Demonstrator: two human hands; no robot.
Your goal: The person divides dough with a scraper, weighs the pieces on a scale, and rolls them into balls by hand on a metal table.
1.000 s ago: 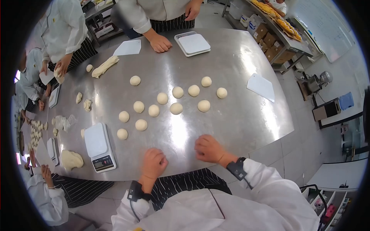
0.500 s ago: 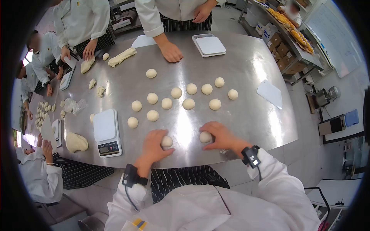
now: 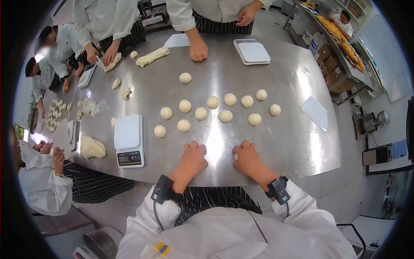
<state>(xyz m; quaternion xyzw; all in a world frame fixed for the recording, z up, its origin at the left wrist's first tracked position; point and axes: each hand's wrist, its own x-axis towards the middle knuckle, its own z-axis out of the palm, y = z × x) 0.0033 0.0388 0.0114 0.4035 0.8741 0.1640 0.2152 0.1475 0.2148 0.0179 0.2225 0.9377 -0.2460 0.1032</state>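
Note:
My left hand is curled over on the steel table, its fingers closed around a dough ball that the hand now hides. To its right, my right hand cups another dough ball, of which only a pale sliver shows by the thumb. Both palms face down near the front edge. Just beyond the hands lie several smooth, round dough balls, the closest being one ball ahead of my left hand and another ahead of my right.
A digital scale and a dough lump are to the left. A white scraper lies at right; a second scale stands at the back. Across the table, a co-worker's fist rests on the steel; others handle dough at left.
My hands have turned from cupping the dough balls at their sides to curling over the top, covering them. The whole view has shifted slightly, with table items appearing further right.

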